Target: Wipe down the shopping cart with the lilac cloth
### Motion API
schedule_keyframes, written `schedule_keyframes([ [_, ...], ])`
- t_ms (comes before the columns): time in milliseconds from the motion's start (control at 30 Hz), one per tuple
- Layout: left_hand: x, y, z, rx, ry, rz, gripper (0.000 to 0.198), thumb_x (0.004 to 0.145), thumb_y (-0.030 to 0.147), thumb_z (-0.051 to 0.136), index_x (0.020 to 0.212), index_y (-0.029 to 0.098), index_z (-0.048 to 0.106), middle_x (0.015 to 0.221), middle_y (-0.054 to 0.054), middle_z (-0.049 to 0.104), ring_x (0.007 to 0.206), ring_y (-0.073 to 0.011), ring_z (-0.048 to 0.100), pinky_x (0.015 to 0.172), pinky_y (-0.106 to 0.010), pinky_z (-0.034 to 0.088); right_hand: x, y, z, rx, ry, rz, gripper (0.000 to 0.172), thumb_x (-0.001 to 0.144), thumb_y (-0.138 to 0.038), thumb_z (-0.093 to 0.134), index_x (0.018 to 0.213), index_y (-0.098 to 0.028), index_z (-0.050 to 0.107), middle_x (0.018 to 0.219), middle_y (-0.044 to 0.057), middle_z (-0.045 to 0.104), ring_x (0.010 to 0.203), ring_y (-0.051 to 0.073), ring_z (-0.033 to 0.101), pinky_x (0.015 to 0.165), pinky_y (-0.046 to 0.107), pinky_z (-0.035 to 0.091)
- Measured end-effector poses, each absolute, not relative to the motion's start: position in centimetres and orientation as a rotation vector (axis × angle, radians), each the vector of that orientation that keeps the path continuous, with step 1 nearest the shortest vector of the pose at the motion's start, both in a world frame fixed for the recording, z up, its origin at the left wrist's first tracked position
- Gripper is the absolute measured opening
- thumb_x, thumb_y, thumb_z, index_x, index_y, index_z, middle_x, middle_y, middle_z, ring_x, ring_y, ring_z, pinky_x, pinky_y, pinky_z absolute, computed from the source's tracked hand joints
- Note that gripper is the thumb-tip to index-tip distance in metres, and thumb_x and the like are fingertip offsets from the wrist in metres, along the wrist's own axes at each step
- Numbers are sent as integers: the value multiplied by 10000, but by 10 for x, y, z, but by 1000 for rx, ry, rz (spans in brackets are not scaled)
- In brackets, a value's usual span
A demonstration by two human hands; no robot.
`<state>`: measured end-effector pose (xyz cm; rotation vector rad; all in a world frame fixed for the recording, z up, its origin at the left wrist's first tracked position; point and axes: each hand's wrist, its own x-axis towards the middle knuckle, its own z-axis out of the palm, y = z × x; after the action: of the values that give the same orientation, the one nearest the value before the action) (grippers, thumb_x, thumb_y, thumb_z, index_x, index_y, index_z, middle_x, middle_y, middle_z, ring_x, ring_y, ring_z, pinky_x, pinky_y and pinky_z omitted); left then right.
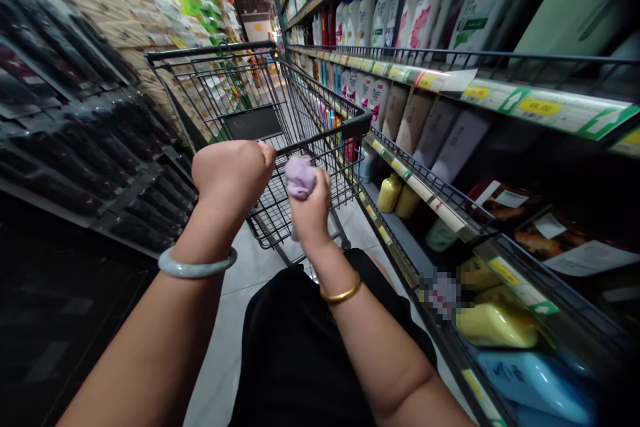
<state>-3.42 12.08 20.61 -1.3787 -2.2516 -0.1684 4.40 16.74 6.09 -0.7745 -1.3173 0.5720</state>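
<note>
My right hand (314, 203) is wrapped round a crumpled light purple cloth (300, 177), whose end hangs below the fist. To its left, my left hand (235, 163) is bent at the wrist with its fingers curled and turned away; whether it holds anything is hidden. Both hands are above the near end of a black wire shopping cart (320, 140). A pale bangle (197, 267) circles the left wrist and a gold one (341, 293) the right.
Shelves (500, 90) with shampoo bottles line the right side, close to the cart. Packaged goods hang on a rack (85, 120) at the left. Tiled floor (230, 307) shows between, below my black-clothed lap (320, 353).
</note>
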Motion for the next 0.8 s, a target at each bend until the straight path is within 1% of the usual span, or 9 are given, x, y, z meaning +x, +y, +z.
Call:
schedule_keyframes([
  [100,-36,123,206,-1382,-2251,-183,760,1015,405,139,1019,52,812,963,-244,753,930,-365,703,807,-406,475,40,163,64,-778,-1259,613,309,824,-115,650,1095,-252,595,1153,68,636,1091,223,647,1035,378,561],
  [200,-37,124,207,-1377,-2254,-169,742,1011,400,159,981,61,818,925,-239,751,895,-370,712,751,-400,460,57,189,58,-874,-1054,763,383,804,-109,604,1164,-235,579,1185,70,649,1117,219,651,1087,425,548],
  [300,-36,125,207,-1356,-2255,-157,731,1011,391,166,958,70,820,910,-234,751,872,-369,712,711,-395,435,68,207,53,-974,-909,802,421,807,-119,589,1214,-225,568,1235,85,643,1181,233,630,1167,491,497],
  [367,-36,126,206,-1343,-2265,-159,727,1019,389,166,986,72,819,932,-231,759,883,-357,710,717,-386,427,60,198,54,-946,-987,765,403,818,-125,606,1204,-235,572,1239,90,636,1174,237,626,1145,477,514],
  [467,-36,127,205,-1340,-2253,-153,730,1034,392,155,1029,75,812,964,-229,767,898,-345,708,724,-377,414,39,171,59,-855,-1193,655,322,827,-123,638,1118,-251,591,1176,83,635,1097,234,635,1054,416,562],
  [567,-37,126,206,-1346,-2238,-138,733,1034,381,152,1035,65,814,967,-238,767,894,-346,709,705,-381,393,35,164,61,-813,-1262,626,288,813,-116,662,1058,-254,599,1135,69,636,1060,227,646,1018,387,572],
  [633,-38,125,207,-1372,-2243,-130,729,1032,375,170,1014,42,818,949,-247,763,879,-341,708,685,-380,377,47,178,59,-854,-1182,688,304,802,-110,644,1067,-251,595,1143,61,641,1066,221,650,1034,401,566],
  [733,-39,124,209,-1399,-2250,-152,700,1034,367,211,966,20,816,906,-246,752,849,-323,705,668,-366,357,64,199,55,-969,-1023,732,304,797,-119,616,1073,-243,593,1140,54,648,1099,226,629,1110,459,524],
  [800,-39,124,209,-1392,-2249,-175,679,1033,357,227,942,24,812,886,-238,747,840,-318,707,666,-361,354,64,197,53,-989,-1038,716,284,791,-127,631,1049,-243,602,1127,55,648,1075,227,620,1089,451,531],
])
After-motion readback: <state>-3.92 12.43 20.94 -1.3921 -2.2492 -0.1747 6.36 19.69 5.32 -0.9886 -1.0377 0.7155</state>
